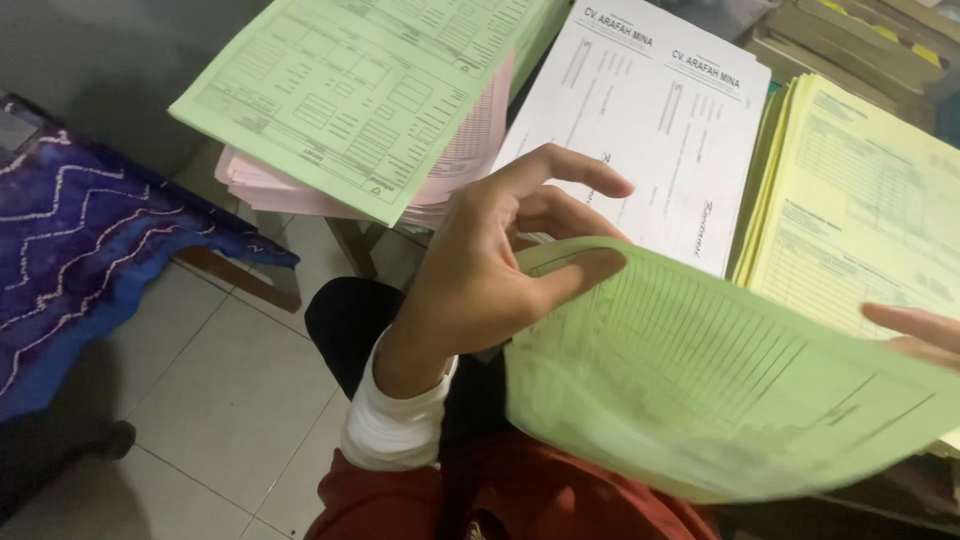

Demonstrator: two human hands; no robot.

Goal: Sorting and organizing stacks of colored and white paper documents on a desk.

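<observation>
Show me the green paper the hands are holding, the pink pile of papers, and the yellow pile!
green paper (700, 390), head view, middle of the curved sheet
pink pile (470, 150), head view, its exposed right side
yellow pile (860, 220), head view, top sheet's middle

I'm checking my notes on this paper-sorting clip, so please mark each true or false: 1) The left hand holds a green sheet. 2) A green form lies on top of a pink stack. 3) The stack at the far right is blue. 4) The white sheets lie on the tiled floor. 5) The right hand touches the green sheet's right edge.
1) True: the left hand pinches the curled green sheet.
2) True: the green form covers the pink stack.
3) False: that stack is yellow.
4) False: the white sheets lie up among the stacks; the tiled floor lies below.
5) True: the right hand is at that edge.
</observation>
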